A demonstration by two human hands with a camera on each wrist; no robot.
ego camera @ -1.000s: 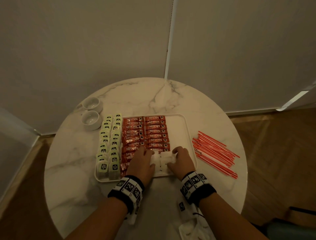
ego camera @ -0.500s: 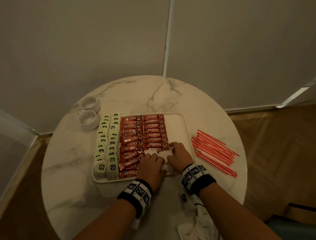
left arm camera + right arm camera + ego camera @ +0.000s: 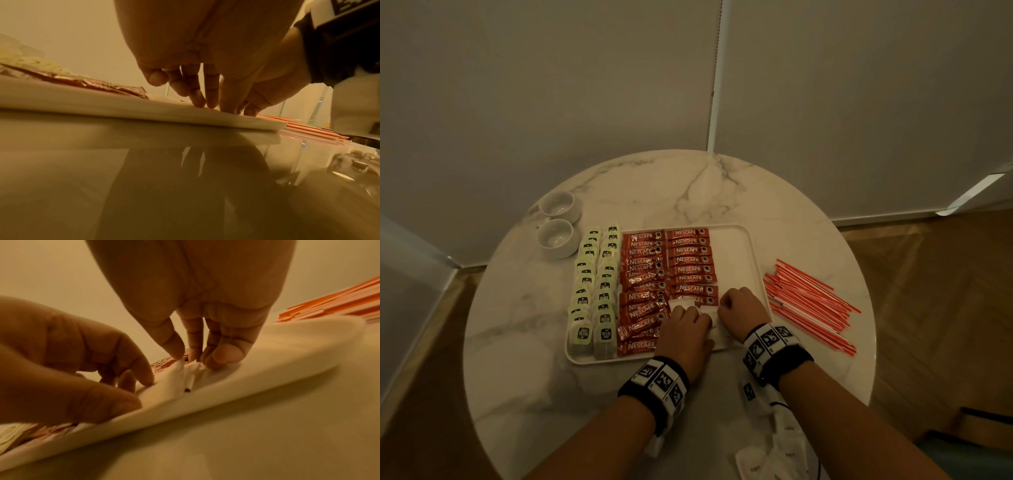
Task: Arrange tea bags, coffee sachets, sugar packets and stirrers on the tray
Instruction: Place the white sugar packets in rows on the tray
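A white tray (image 3: 755, 246) holds two columns of green-tagged tea bags (image 3: 595, 291) and two columns of red coffee sachets (image 3: 664, 274). White sugar packets (image 3: 683, 303) lie at the near end of the right sachet column. My left hand (image 3: 688, 315) is over them with its fingertips (image 3: 199, 102) pressing down on the tray floor. The right hand (image 3: 726, 301), just beside it, pinches a sugar packet (image 3: 185, 369) between thumb and fingers (image 3: 224, 355). Red stirrers (image 3: 808, 301) lie loose on the table right of the tray.
Two white cups (image 3: 556, 222) stand at the tray's far left corner. More white packets (image 3: 774, 445) lie by the round marble table's (image 3: 688, 192) near edge under my right forearm. The tray's right strip is bare. Walls stand close behind.
My left hand has moved right, off the coffee sachets, to beside the right hand. The sugar packets have shifted up against the right sachet column.
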